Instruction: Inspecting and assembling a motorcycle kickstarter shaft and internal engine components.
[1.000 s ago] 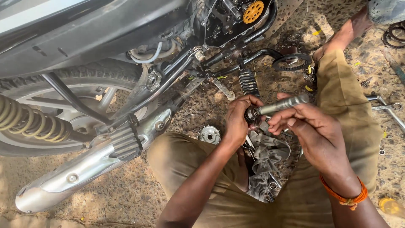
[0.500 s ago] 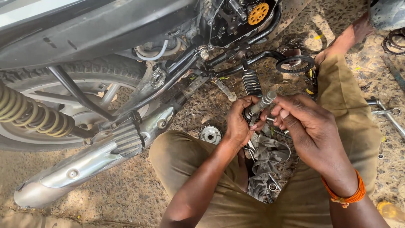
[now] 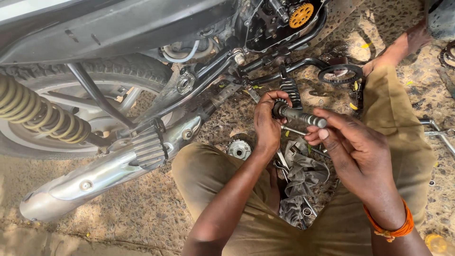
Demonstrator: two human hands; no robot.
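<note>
Here, at centre frame, your right hand pinches the lower-right end of the grey metal shaft, fingers closed round it. Its long axis runs up-left into your left hand, wrapped shut about the other end. Beyond, toward the top of the frame, sits the motorcycle's open engine.

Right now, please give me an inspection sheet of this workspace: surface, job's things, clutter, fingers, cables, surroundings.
Surface: gravelly ground, dusty.
Job's things: metal shaft, held level between both hands above the lap.
Clutter: grey rag with wrenches on the lap; round gear part on the ground.
Fingers: left hand closed around the shaft's end; right hand pinches its other end.
Cables: white hose under the motorcycle body.
Surroundings: chrome exhaust, rear spring, orange gear.
</note>
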